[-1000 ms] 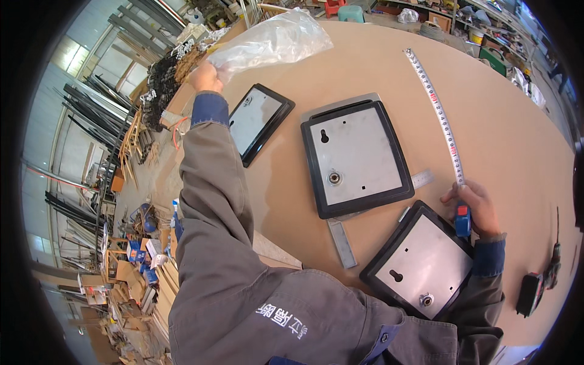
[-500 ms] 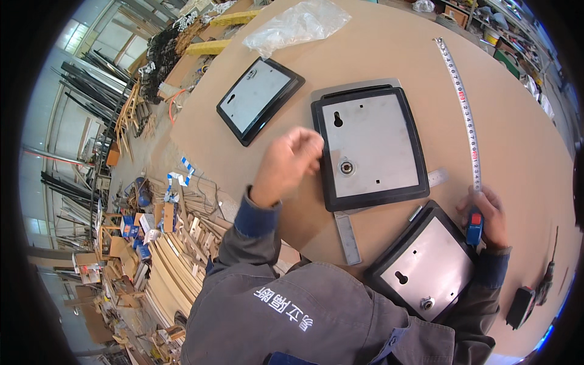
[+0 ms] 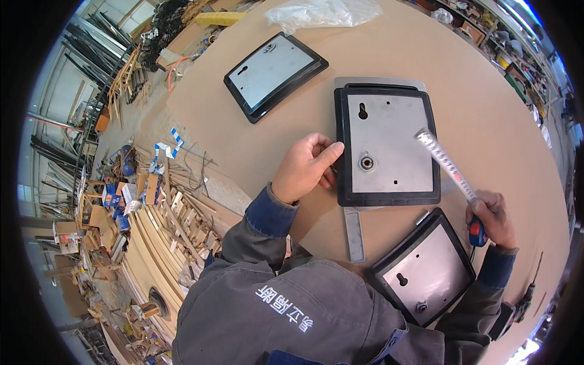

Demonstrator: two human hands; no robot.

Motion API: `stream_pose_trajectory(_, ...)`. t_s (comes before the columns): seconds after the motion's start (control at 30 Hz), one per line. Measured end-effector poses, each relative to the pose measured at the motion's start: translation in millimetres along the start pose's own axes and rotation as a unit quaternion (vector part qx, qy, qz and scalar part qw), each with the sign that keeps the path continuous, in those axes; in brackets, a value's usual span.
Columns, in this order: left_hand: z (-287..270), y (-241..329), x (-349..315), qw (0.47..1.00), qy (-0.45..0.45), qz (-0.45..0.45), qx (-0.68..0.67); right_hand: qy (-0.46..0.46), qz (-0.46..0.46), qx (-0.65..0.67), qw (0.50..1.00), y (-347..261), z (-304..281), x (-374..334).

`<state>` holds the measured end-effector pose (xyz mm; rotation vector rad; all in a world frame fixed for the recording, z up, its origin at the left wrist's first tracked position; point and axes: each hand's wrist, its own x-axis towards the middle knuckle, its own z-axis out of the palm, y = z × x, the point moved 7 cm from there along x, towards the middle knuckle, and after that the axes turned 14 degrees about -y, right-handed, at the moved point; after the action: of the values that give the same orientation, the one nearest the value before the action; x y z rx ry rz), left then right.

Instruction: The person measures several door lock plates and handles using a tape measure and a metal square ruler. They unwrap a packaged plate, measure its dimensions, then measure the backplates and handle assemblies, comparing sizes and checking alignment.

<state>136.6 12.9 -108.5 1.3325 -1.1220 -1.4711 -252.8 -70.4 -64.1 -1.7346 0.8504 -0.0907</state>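
Observation:
A grey metal plate with a keyhole slot and a round lock (image 3: 395, 146) lies in its black frame on the tabletop. At the frame's left edge my left hand (image 3: 309, 167) is curled, its thumb against the rim and its fingers partly hidden. My right hand (image 3: 494, 219) is closed around a tape measure (image 3: 479, 232) with a red and blue case. From it the pulled-out blade (image 3: 450, 167) slants up-left, its tip over the plate's right part. Beneath the framed plate, a metal square (image 3: 354, 236) sticks out on the near side.
Similar framed plates lie at the far left (image 3: 271, 67) and near my right forearm (image 3: 426, 267). Clear plastic sheeting (image 3: 325, 13) is at the far edge of the brown tabletop (image 3: 486, 103). A drill (image 3: 524, 303) lies at the right. Wood strips (image 3: 164, 255) and boxes fill the floor at left.
The tape's blade has swung left, from lying right of the framed plate to crossing its right side. My left hand has shifted right and down to the frame's left edge. The view has shifted slightly.

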Motion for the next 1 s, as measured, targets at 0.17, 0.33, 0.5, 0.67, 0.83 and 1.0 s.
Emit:
stream_pose_trajectory(0.17,-1,1,2,1.0,-0.013,-0.002,0.01,-0.046,0.036,-0.141,0.988,-51,3,42)
stream_pose_trajectory(0.33,-1,-2,3,1.0,-0.028,-0.005,0.004,-0.067,0.031,-0.216,0.974,-63,13,74)
stream_pose_trajectory(0.5,-1,-3,2,0.999,-0.04,-0.005,-0.012,-0.076,0.046,-0.197,0.976,-69,10,83)
stream_pose_trajectory(0.67,-1,-2,3,0.999,-0.043,-0.006,-0.017,-0.069,0.021,-0.193,0.978,-66,8,86)
stream_pose_trajectory(0.83,-3,-2,4,0.999,-0.037,0.009,-0.018,-0.085,0.015,-0.203,0.975,-77,15,94)
stream_pose_trajectory(1.0,-2,-2,4,0.998,-0.053,0.016,-0.033,-0.076,-0.003,-0.231,0.97,-81,12,99)
